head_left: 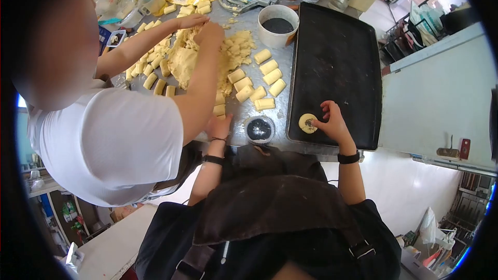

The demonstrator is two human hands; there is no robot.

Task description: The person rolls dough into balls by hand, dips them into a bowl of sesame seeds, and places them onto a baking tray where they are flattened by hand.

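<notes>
Bucket beside tray with dough disc

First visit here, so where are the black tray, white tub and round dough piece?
Black tray (336,67), head view: bare inner surface.
White tub (275,38), head view: outer wall.
Round dough piece (304,124), head view: top face.

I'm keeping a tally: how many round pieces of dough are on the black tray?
1. The round piece of dough is at the black tray's near left corner, partly covered by the right hand. No others show, though that hand hides some tray.
</notes>
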